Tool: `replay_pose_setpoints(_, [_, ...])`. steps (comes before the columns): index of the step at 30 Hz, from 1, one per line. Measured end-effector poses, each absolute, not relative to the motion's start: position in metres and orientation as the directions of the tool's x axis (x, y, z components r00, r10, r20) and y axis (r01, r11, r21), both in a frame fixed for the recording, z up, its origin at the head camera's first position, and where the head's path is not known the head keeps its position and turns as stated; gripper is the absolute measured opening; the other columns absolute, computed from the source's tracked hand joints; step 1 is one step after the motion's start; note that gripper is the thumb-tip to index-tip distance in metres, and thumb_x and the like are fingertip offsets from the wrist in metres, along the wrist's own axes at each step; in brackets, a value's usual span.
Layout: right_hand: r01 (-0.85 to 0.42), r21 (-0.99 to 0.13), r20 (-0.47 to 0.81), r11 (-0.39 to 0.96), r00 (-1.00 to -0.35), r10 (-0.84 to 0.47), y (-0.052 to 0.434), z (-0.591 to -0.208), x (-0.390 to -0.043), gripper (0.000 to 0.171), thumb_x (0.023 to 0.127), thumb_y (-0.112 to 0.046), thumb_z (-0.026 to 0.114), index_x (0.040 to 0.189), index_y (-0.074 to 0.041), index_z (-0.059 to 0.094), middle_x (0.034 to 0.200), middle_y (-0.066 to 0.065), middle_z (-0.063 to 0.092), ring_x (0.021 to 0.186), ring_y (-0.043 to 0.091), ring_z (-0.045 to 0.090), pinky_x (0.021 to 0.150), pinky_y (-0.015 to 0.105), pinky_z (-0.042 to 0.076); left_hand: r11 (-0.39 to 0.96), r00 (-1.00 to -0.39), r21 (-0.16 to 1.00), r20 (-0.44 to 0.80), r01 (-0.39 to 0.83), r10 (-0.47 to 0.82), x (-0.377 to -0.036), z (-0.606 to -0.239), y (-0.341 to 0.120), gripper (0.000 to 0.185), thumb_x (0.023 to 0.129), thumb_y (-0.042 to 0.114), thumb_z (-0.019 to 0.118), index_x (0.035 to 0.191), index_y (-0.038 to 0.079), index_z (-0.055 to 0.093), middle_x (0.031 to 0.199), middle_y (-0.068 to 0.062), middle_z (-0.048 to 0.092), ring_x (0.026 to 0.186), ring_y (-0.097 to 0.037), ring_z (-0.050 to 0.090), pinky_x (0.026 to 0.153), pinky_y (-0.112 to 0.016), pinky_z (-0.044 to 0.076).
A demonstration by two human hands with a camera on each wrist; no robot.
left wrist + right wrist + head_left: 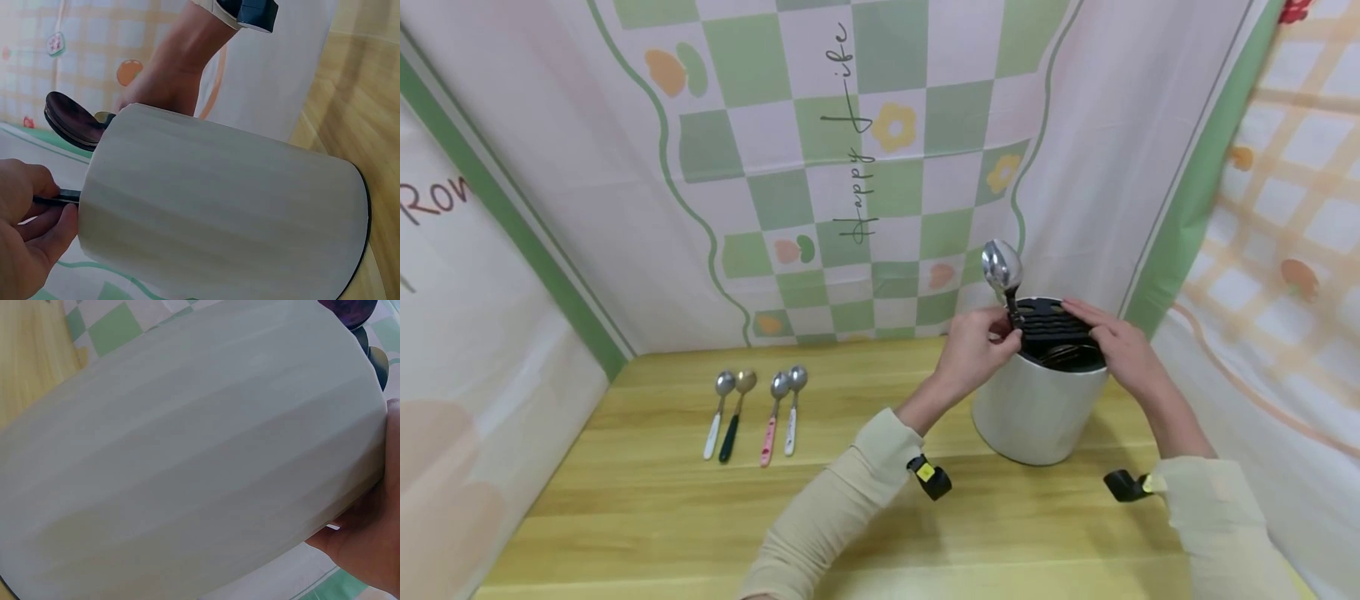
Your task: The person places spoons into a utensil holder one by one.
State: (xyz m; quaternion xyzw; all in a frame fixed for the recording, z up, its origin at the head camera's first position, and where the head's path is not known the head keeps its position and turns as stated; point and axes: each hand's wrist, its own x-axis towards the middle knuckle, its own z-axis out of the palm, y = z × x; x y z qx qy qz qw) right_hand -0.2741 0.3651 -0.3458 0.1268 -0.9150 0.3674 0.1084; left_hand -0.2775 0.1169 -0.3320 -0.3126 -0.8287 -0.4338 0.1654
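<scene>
A white cylindrical utensil holder (1037,412) with a black slotted lid (1051,322) stands on the wooden table (647,517). My left hand (981,343) pinches the dark handle of a spoon (1002,268) that stands upright at the lid's left edge, bowl up. My right hand (1116,342) lies with straight fingers on the lid and the rim. In the left wrist view the holder (219,219) fills the frame, with the spoon (72,122) bowl beyond it and my fingers (31,219) on the handle. In the right wrist view the holder (187,456) fills the frame.
Several spoons lie side by side on the table's far left: a white-handled one (717,412), a dark-handled one (735,412), a pink-handled one (772,415) and another white one (793,408). Patterned cloth walls (850,167) close in the back and sides.
</scene>
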Motion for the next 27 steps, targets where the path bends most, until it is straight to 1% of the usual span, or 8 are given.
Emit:
replay_pose_setpoints(4, [-0.321, -0.636, 0.301, 0.702, -0.941, -0.158, 0.364, -0.346, -0.275, 0.048, 0.107, -0.020, 0.023, 0.150, -0.015, 0.045, 0.159, 0.006, 0.035, 0.148, 0.038, 0.027, 0.124, 0.036, 0.018, 0.446, -0.757, 0.612, 0.545, 0.654, 0.362, -0.276, -0.331, 0.115, 0.011, 0.095, 0.014, 0.066, 0.090, 0.006, 0.072, 0.087, -0.004, 0.076, 0.078, -0.005, 0.068, 0.066, -0.002, 0.047])
replay_pose_setpoints(7, [-0.315, -0.640, 0.296, 0.701, -0.943, -0.154, 0.363, -0.346, -0.275, 0.048, 0.107, -0.022, 0.023, 0.150, -0.016, 0.045, 0.159, -0.002, 0.035, 0.149, 0.036, 0.026, 0.124, 0.035, 0.018, 0.465, -0.765, 0.608, 0.540, 0.643, 0.352, -0.275, -0.331, 0.113, 0.013, 0.096, 0.016, 0.066, 0.091, 0.006, 0.073, 0.089, -0.004, 0.076, 0.080, -0.006, 0.068, 0.066, -0.003, 0.046])
replay_pose_setpoints(11, [-0.312, -0.648, 0.292, 0.695, -0.944, -0.151, 0.363, -0.346, -0.275, 0.049, 0.107, -0.022, 0.024, 0.150, -0.016, 0.045, 0.158, -0.013, 0.034, 0.150, 0.035, 0.026, 0.125, 0.039, 0.017, 0.482, -0.781, 0.616, 0.519, 0.624, 0.347, -0.272, -0.333, 0.112, 0.014, 0.097, 0.015, 0.065, 0.097, 0.006, 0.075, 0.094, -0.004, 0.076, 0.082, -0.006, 0.066, 0.064, -0.004, 0.044])
replay_pose_setpoints(13, [-0.317, -0.655, 0.293, 0.686, -0.943, -0.156, 0.363, -0.347, -0.276, 0.049, 0.107, -0.022, 0.024, 0.150, -0.016, 0.044, 0.159, -0.010, 0.033, 0.150, 0.036, 0.025, 0.125, 0.044, 0.016, 0.493, -0.784, 0.610, 0.510, 0.620, 0.355, -0.270, -0.333, 0.111, 0.016, 0.098, 0.015, 0.064, 0.105, 0.006, 0.075, 0.098, -0.004, 0.076, 0.084, -0.006, 0.068, 0.063, -0.004, 0.044])
replay_pose_setpoints(16, [-0.323, -0.667, 0.291, 0.671, -0.943, -0.165, 0.362, -0.347, -0.276, 0.049, 0.107, -0.022, 0.023, 0.151, -0.015, 0.043, 0.161, 0.000, 0.032, 0.150, 0.041, 0.023, 0.124, 0.055, 0.014, 0.520, -0.785, 0.590, 0.499, 0.618, 0.367, -0.268, -0.335, 0.108, 0.021, 0.098, 0.017, 0.064, 0.114, 0.006, 0.074, 0.101, -0.004, 0.076, 0.086, -0.008, 0.070, 0.065, -0.005, 0.045])
replay_pose_setpoints(18, [-0.333, -0.670, 0.295, 0.663, -0.940, -0.173, 0.362, -0.347, -0.276, 0.049, 0.107, -0.021, 0.023, 0.151, -0.013, 0.042, 0.161, 0.007, 0.031, 0.149, 0.045, 0.022, 0.122, 0.060, 0.013, 0.531, -0.789, 0.585, 0.488, 0.613, 0.373, -0.266, -0.336, 0.105, 0.024, 0.098, 0.017, 0.064, 0.118, 0.006, 0.073, 0.102, -0.004, 0.076, 0.088, -0.009, 0.070, 0.067, -0.005, 0.045])
replay_pose_setpoints(19, [-0.333, -0.672, 0.294, 0.662, -0.940, -0.174, 0.362, -0.347, -0.276, 0.049, 0.107, -0.020, 0.023, 0.151, -0.013, 0.042, 0.161, 0.008, 0.031, 0.148, 0.046, 0.022, 0.122, 0.062, 0.013, 0.537, -0.793, 0.585, 0.480, 0.608, 0.375, -0.266, -0.337, 0.104, 0.024, 0.098, 0.017, 0.065, 0.117, 0.006, 0.073, 0.102, -0.004, 0.075, 0.088, -0.009, 0.069, 0.068, -0.005, 0.046])
replay_pose_setpoints(27, [-0.341, -0.653, 0.301, 0.676, -0.936, -0.181, 0.366, -0.348, -0.274, 0.050, 0.106, -0.019, 0.021, 0.152, -0.013, 0.041, 0.161, 0.008, 0.030, 0.148, 0.047, 0.021, 0.124, 0.057, 0.011, 0.503, -0.821, 0.649, 0.434, 0.571, 0.371, -0.263, -0.348, 0.079, 0.023, 0.097, 0.013, 0.065, 0.117, 0.003, 0.071, 0.103, -0.007, 0.074, 0.089, -0.010, 0.069, 0.075, -0.008, 0.051])
